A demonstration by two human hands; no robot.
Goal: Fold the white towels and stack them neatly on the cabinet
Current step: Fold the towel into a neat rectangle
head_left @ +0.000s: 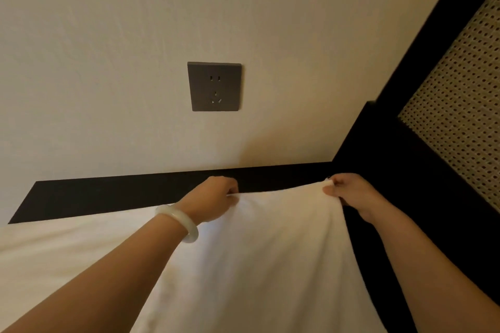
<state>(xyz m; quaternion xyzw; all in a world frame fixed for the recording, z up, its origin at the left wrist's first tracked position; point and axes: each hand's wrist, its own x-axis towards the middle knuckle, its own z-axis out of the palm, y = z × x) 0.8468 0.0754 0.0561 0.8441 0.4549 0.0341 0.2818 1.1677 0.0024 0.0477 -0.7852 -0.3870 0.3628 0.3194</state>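
A white towel (270, 246) is spread over the black cabinet top (113, 197), its far edge lifted near the wall. My left hand (213, 200), with a pale bangle on the wrist, pinches that far edge at its left part. My right hand (349, 192) grips the same edge at its right corner. Both hands hold the cloth a little above the surface. More white cloth (67, 249) lies flat to the left, under my left forearm.
A dark wall socket (214, 86) sits on the cream wall above the cabinet. A black frame with a woven cane panel (457, 105) stands at the right, close to my right hand.
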